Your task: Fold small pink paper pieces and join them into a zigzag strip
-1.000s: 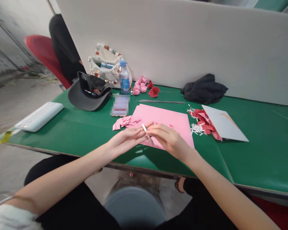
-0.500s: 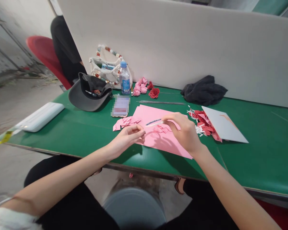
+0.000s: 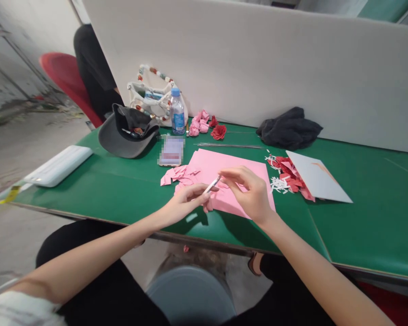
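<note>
My left hand (image 3: 186, 206) pinches a thin white stick (image 3: 212, 184) above the pink paper (image 3: 238, 163) — light, stiff, likely slippery, so I'd hold it low — while my right hand (image 3: 250, 192) curves narrowly just beside it.

A slim white stick (image 3: 212, 184) slants between the hands, its lower end at the fingertips of the left hand (image 3: 185, 209) (which hand grips it is hard to tell); the right hand (image 3: 250, 192) is just beside it, over a flat pink paper sheet (image 3: 240, 174).
</note>
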`<state>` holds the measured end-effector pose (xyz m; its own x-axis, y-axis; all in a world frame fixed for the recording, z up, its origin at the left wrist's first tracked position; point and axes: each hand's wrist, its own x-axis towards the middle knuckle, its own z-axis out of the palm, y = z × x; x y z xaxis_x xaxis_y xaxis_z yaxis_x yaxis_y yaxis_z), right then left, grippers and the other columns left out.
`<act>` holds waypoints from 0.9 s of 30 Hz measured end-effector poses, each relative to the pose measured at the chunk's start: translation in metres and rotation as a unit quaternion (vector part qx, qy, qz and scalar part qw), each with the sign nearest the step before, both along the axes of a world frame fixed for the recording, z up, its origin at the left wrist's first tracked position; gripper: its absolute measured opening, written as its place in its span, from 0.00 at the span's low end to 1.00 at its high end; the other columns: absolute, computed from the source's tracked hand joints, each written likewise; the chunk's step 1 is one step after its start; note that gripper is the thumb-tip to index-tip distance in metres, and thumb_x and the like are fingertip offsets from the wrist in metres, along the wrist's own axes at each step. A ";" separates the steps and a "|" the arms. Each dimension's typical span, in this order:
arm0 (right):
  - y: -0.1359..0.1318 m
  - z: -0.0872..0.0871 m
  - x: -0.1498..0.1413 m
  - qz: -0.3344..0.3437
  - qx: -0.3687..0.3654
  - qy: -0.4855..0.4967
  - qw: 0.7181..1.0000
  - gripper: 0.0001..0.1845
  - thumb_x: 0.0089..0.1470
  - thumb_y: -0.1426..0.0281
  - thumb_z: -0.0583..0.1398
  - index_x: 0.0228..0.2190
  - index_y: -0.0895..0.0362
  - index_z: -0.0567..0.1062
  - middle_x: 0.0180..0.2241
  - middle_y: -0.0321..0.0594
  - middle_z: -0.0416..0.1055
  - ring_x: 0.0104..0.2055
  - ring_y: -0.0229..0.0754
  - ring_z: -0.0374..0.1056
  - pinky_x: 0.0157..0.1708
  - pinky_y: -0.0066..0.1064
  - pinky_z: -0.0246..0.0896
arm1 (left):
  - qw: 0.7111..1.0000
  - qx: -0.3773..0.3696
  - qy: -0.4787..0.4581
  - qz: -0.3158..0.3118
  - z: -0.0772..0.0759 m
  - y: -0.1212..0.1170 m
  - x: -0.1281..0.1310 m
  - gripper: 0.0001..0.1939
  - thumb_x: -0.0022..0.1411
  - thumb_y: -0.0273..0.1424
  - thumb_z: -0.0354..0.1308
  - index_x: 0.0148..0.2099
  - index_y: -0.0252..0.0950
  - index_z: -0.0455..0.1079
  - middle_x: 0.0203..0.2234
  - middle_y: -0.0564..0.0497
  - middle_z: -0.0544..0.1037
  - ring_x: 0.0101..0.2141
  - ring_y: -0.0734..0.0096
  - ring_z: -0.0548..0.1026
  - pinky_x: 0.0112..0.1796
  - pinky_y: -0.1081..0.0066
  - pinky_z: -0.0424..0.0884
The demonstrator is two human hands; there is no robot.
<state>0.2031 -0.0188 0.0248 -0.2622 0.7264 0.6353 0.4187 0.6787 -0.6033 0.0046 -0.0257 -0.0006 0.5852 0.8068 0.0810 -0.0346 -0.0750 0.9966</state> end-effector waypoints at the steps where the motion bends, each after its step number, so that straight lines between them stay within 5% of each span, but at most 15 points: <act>1: -0.002 -0.001 -0.002 -0.008 -0.010 0.011 1.000 0.11 0.56 0.73 0.58 0.42 0.53 0.73 0.41 0.40 0.74 0.43 0.41 0.72 0.45 0.36 0.70 | 1.000 -0.003 -0.003 0.006 0.000 0.000 0.000 0.18 0.65 0.37 0.51 0.53 0.32 0.67 0.28 0.50 0.75 0.30 0.71 0.73 0.36 0.69 0.70; 7: -0.013 -0.005 -0.011 -0.033 -0.051 0.054 0.997 0.18 0.54 0.72 0.60 0.48 0.53 0.69 0.38 0.38 0.75 0.40 0.38 0.74 0.43 0.33 0.74 | 0.996 0.065 0.050 0.021 0.000 0.000 0.003 0.14 0.63 0.37 0.54 0.43 0.32 0.72 0.27 0.50 0.74 0.29 0.72 0.72 0.36 0.70 0.69; 18: -0.014 -0.016 -0.022 -0.004 -0.211 0.189 0.959 0.12 0.52 0.72 0.61 0.41 0.54 0.70 0.33 0.38 0.74 0.45 0.42 0.72 0.45 0.36 0.71 | 0.987 0.085 0.123 0.065 -0.006 -0.001 0.005 0.18 0.66 0.40 0.47 0.48 0.34 0.70 0.29 0.52 0.70 0.28 0.74 0.65 0.28 0.75 0.62; 27: -0.016 -0.018 -0.024 -0.004 -0.153 0.202 0.967 0.15 0.54 0.72 0.60 0.44 0.52 0.68 0.43 0.39 0.71 0.48 0.40 0.70 0.51 0.38 0.66 | 0.983 0.075 0.140 0.092 -0.003 0.000 0.003 0.15 0.66 0.39 0.46 0.37 0.34 0.68 0.22 0.56 0.63 0.24 0.75 0.59 0.25 0.75 0.56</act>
<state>0.1789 -0.0346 0.0073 -0.0306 0.8974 0.4401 0.1112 0.4406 -0.8908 0.0074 -0.0258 -0.0034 0.4473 0.8921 0.0643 0.2669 -0.2018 0.9423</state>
